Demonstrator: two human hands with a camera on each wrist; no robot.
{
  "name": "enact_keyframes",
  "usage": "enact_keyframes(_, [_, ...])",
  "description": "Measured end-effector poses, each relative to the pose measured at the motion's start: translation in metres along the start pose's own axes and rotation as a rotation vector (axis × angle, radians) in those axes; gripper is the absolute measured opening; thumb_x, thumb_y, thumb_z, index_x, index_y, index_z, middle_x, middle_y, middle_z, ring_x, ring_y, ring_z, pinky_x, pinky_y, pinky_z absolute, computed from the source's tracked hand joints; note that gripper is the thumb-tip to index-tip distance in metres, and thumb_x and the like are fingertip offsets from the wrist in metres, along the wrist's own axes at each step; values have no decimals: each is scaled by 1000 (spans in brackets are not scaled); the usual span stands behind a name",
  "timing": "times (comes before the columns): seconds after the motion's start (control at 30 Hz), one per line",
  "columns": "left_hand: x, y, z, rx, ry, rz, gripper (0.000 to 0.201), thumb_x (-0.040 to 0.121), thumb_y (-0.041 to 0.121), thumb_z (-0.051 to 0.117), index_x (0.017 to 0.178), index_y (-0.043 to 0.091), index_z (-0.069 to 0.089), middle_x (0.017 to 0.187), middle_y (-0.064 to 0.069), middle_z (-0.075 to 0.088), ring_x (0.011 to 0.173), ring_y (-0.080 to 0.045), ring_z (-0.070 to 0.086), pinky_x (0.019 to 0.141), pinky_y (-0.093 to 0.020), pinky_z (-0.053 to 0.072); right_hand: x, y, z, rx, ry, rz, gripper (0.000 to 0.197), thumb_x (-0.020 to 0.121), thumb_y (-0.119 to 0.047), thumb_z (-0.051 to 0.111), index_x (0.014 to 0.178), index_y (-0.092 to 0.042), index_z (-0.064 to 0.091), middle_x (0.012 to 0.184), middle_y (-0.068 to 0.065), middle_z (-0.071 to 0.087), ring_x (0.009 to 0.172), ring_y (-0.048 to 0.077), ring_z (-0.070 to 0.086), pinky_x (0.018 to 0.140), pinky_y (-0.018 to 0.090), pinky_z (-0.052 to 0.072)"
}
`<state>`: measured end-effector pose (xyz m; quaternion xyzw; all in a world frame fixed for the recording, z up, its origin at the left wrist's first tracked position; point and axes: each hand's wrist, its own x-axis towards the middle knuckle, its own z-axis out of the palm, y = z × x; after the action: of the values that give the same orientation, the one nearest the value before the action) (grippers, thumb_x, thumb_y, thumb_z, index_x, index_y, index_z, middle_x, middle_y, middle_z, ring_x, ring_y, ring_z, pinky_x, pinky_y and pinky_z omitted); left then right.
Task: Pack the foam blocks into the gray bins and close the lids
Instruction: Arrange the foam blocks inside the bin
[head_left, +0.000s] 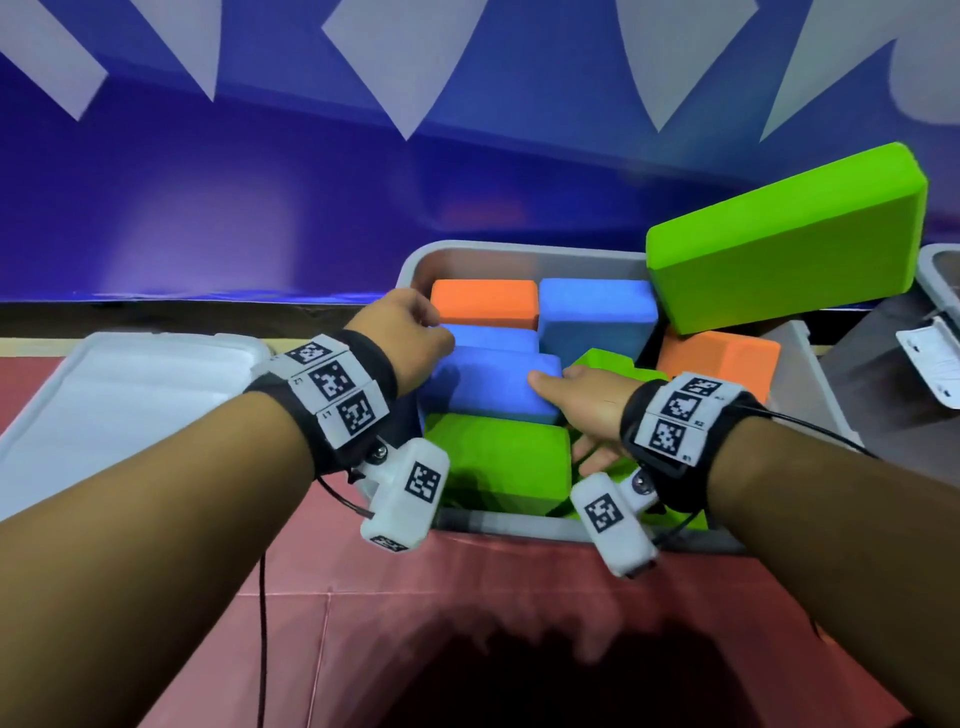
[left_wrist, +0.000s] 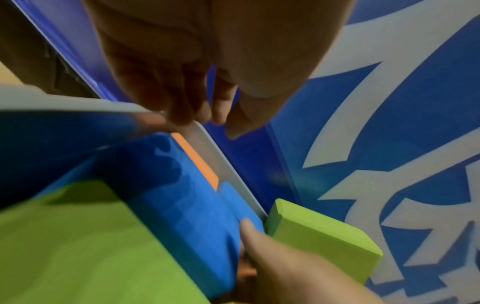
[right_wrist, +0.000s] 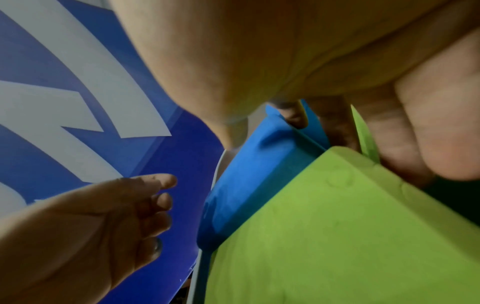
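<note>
Right hand (head_left: 587, 400) has its grip on the blue block (head_left: 493, 387), thumb on top, at the gray bin's (head_left: 519, 254) centre. Left hand (head_left: 410, 332), loosely curled, holds nothing at nine o'clock. Packing is underway; next, I judge, seat it flat beside the green block (head_left: 498, 457).

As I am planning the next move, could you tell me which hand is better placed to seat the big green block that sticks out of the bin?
Probably the left hand: it hangs free, while the right hand grips the blue block, though nearer the big green block.
</note>
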<state>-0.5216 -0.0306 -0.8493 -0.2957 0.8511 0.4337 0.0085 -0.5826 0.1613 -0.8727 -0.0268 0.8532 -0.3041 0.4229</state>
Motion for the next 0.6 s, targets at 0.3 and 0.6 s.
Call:
enact_keyframes(0.3, [1, -8, 22, 122, -183, -23, 7, 83, 25, 66, 89, 23, 64, 76, -5, 64, 75, -30, 67, 77, -45, 59, 18, -5, 5, -119, 88, 44, 68, 91, -63, 42, 134, -10, 46, 102, 17, 65, 79, 34, 72, 68, 52, 60])
enact_keyframes(0.6, [10, -29, 31, 186, -304, -129, 61, 62, 44, 69, 119, 25, 54, 113, -4, 61, 97, -24, 62, 91, -36, 52, 30, -8, -2, -312, 14, 57, 55, 96, -55, 44, 123, -7, 50, 78, 8, 59, 56, 22, 55, 55, 27, 46])
